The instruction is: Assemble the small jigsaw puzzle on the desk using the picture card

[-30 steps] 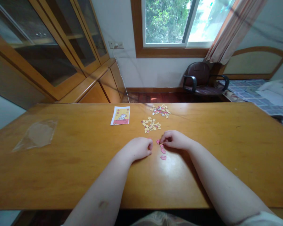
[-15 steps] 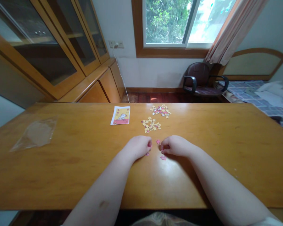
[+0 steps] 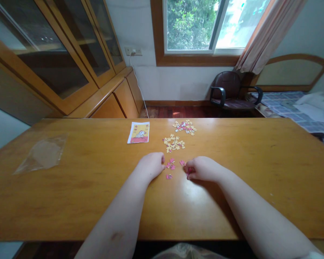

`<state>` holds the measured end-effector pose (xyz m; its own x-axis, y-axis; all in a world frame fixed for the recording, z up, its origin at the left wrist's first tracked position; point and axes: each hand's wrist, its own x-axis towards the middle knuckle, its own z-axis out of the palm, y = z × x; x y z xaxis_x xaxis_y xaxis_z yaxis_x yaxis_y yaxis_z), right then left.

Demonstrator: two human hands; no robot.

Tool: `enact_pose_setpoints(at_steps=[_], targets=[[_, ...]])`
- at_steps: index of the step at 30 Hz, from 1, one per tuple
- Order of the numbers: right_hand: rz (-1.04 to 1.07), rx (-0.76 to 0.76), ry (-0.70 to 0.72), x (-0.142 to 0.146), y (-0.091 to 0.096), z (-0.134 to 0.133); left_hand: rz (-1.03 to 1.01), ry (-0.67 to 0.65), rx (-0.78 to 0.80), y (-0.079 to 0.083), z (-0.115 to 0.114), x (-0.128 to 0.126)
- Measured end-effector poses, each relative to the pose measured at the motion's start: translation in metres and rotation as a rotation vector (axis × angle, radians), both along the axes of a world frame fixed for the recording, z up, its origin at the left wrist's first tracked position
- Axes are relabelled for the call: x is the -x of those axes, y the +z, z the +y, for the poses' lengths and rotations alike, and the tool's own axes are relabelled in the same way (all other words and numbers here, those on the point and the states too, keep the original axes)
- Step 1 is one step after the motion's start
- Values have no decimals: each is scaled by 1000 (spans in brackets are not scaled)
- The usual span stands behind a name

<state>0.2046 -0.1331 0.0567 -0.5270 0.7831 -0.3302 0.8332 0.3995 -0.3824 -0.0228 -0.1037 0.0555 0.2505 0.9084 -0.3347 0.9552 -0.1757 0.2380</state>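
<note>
Several small pink puzzle pieces (image 3: 171,164) lie on the wooden table (image 3: 97,187) between my hands. My left hand (image 3: 150,164) rests on the table just left of them, its fingers curled, with nothing visible in them. My right hand (image 3: 202,168) is closed in a pinch over pink pieces (image 3: 188,172) at its fingertips. One loose pink piece (image 3: 169,176) lies nearer me. Farther back sit a yellow pile of pieces (image 3: 174,143) and a mixed pink and yellow pile (image 3: 184,127).
A printed picture card (image 3: 138,132) lies behind my left hand. A clear plastic bag (image 3: 42,154) lies at the table's left. Beyond the table stand a wooden glass-door cabinet (image 3: 70,61), a dark armchair (image 3: 232,94) and a window.
My left hand slid left and uncovered a small group of pink pieces. My right hand drew slightly toward me and covered the pink pieces that lay in front of it.
</note>
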Motion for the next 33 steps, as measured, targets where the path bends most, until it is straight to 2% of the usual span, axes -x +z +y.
enact_pose_setpoints(at_steps=[5,15,19,22,26,33], targets=[[48,13,-34,-7,-1,6,3,1,-17,0,3,3],[-30,46,-48,-7,2,3,-39,-43,-57,-3,4,-8],[23,-33,-23,-4,7,-1,-83,-84,-91,-7,7,-13],[96,-77,58,3,8,-8,-126,-122,-95,-10,8,-16],[93,-125,166,16,3,-17,-149,-159,-87,-14,11,-18],[89,-296,143,30,-12,-13,-91,-108,-92,-13,18,-7]])
